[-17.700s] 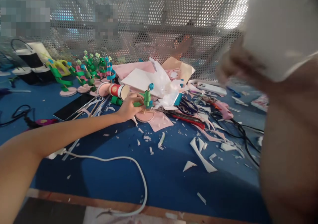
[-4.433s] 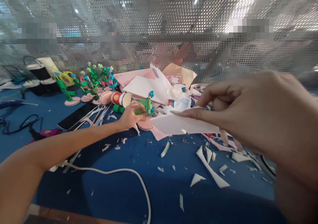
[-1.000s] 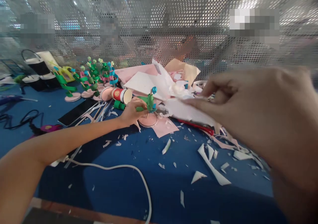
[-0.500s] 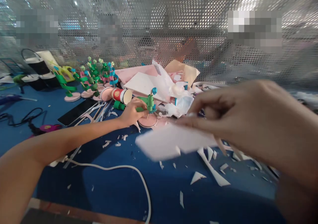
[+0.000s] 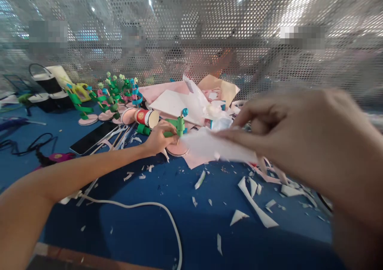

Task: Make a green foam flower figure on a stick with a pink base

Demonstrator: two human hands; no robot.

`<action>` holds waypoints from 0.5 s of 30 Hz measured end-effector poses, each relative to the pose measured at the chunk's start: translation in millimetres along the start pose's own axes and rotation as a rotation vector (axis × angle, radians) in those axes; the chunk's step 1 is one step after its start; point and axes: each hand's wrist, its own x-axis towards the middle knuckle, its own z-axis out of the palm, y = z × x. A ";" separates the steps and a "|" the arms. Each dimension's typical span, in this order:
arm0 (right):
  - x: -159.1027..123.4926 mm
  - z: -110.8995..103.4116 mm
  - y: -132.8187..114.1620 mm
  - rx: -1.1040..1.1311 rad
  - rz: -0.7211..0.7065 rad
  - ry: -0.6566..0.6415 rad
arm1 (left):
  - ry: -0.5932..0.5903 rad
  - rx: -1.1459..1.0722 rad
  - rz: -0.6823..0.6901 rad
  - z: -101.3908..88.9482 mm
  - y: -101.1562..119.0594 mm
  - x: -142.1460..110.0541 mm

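My left hand (image 5: 160,137) reaches in from the left, its fingers closed at the foot of a small paper flower. That paper flower (image 5: 180,126) has a blue top and a rolled green part on a stick, and it stands upright on a round pink base (image 5: 177,150). In the foreground at right, my right hand (image 5: 278,130) pinches a piece of white paper (image 5: 218,145) between thumb and fingers. The paper is blurred, and its left end lies in front of the edge of the pink base; whether they touch I cannot tell.
Several finished paper flowers (image 5: 112,98) stand at back left. Near them lie a red-labelled paper cup (image 5: 146,117) and a black phone (image 5: 94,137). A white cable (image 5: 131,204) curves across the blue table, with paper scraps (image 5: 257,202) at right. Behind rises a perforated metal screen (image 5: 197,22).
My right hand has shifted the white paper up, toward the flower's base, uncovering a scrap and pink paper below. My left hand stays at the flower.
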 end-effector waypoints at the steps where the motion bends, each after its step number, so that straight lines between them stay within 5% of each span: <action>1: 0.8 -0.6 -0.9 0.022 -0.012 -0.078 | 0.009 0.005 0.000 -0.3 -0.1 0.0; 3: 2.7 -0.8 -1.1 0.034 0.000 -0.111 | 0.025 0.010 0.009 -0.3 -0.6 -0.1; 7: 3.5 1.4 1.5 -0.047 0.158 0.101 | 0.015 -0.005 0.018 1.0 -2.2 -0.1; 12: 1.4 2.3 0.8 0.096 -0.027 -0.166 | 0.034 0.021 0.006 2.4 -2.6 1.1; 15: 1.8 2.6 1.0 -0.013 0.074 0.045 | 0.023 0.002 0.001 3.2 -2.7 1.2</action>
